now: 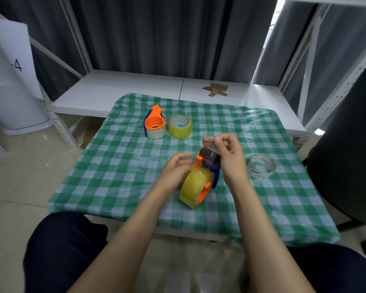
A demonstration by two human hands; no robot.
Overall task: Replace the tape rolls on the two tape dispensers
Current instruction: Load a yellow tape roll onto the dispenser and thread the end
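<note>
An orange and blue tape dispenser (207, 159) stands near the middle of the green checked table (118, 166), with a full yellowish tape roll (193, 186) mounted on its orange hub. My right hand (228, 157) pinches the clear tape end above the dispenser's head. My left hand (176, 169) lies against the roll's left side with loosely bent fingers. A second orange dispenser (154, 122) lies at the back with a thin, pale roll on it. Beside it stands a fresh yellow roll (180, 126). A nearly used-up clear roll (261, 166) lies at the right.
A white metal shelf (135, 85) runs behind the table with cardboard scraps (216, 89) on it. A dark chair (347, 149) stands close at the right. A white rolled sheet (11, 81) leans at the left. My knees are under the table's near edge.
</note>
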